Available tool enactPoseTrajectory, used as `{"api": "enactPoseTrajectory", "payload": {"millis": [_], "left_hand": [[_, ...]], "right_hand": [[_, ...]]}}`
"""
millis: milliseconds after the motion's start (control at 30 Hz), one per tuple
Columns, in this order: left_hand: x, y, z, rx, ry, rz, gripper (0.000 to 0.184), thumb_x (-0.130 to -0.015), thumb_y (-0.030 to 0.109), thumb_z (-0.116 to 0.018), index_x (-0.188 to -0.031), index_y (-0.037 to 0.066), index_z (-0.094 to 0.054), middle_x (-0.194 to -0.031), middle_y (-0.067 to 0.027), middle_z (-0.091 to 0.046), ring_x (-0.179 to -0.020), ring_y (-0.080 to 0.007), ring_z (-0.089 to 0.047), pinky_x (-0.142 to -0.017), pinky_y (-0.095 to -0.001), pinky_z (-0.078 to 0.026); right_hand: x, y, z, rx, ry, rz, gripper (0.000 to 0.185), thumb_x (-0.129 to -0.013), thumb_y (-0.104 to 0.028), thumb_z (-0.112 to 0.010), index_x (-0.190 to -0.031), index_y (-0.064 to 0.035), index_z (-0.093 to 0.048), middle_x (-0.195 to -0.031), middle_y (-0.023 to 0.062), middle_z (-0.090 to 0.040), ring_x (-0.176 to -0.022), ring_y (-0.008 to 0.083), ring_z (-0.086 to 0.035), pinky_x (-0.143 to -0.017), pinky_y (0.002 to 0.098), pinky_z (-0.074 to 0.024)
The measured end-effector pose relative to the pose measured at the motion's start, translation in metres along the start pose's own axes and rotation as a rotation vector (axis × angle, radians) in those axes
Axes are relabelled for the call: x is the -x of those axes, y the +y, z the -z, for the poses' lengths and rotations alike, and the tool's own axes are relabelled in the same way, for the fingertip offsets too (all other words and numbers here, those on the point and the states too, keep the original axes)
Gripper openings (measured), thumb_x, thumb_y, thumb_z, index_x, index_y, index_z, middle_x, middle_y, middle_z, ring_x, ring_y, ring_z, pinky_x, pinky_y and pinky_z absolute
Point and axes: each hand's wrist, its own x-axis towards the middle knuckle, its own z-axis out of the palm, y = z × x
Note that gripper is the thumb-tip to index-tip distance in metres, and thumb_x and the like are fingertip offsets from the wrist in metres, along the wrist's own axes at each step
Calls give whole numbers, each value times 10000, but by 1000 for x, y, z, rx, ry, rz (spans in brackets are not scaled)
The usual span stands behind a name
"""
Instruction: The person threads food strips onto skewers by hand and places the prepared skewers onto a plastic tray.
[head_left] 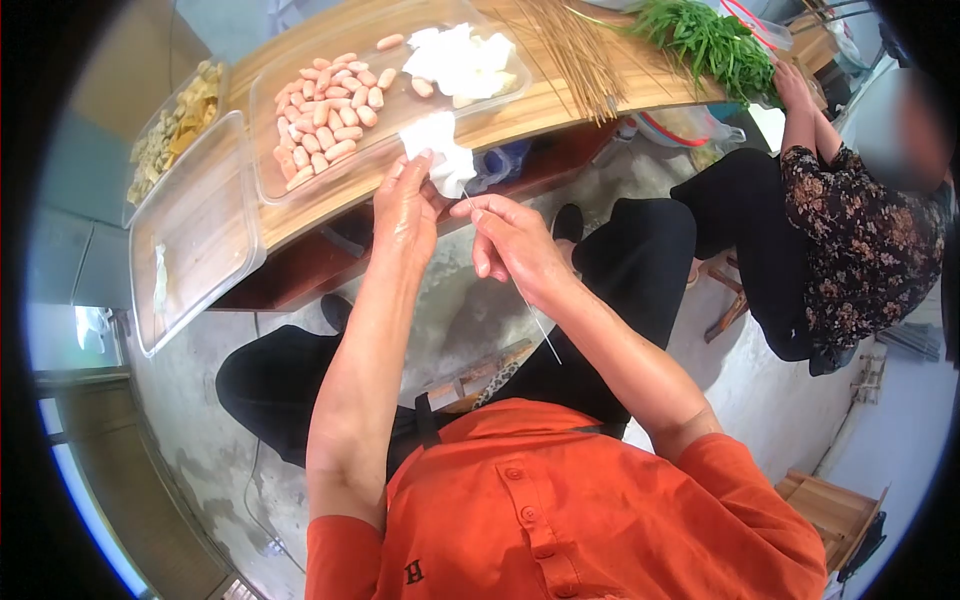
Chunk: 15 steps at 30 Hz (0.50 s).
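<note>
My left hand (pixel 407 207) is closed on a crumpled white piece (pixel 437 150), pinched between thumb and fingers near the table's front edge. Just to its right, my right hand (pixel 512 240) pinches a thin skewer (pixel 536 318), whose tip reaches the white piece and whose other end slants down over my lap. Beyond the hands, a clear tray (pixel 262 130) holds many small pink sausages (pixel 325 115) at its left and a heap of white pieces (pixel 470 62) at its right.
An empty-looking clear lid (pixel 240 200) overhangs the table's left edge by a tray of yellowish pieces (pixel 178 130). Loose skewers (pixel 575 55) and green leaves (pixel 700 42) lie at the right, where a seated person's hands (pixel 795 95) touch the leaves.
</note>
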Motion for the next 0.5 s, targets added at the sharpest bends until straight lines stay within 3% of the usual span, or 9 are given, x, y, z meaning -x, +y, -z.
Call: {"api": "enactPoseTrajectory", "payload": {"millis": [367, 500], "left_hand": [[1, 5, 0, 52, 59, 29, 267, -921, 212, -614, -1118, 39, -563, -1008, -70, -625, -924, -186, -626, -764, -341, -526], [-5, 7, 3, 67, 30, 59, 344, -898, 180, -645, -1191, 36, -538, -1068, -88, -621, -992, -210, -622, -843, -372, -527]], "right_hand": [[0, 13, 7, 74, -10, 18, 255, -1001, -204, -459, -1149, -47, -595, -589, 9, -546, -477, 52, -443, -438, 191, -319], [-5, 19, 8, 75, 0, 35, 249, -1003, -203, -458, -1149, -54, -594, -596, 11, -551, -479, 51, -448, -441, 190, -324]]}}
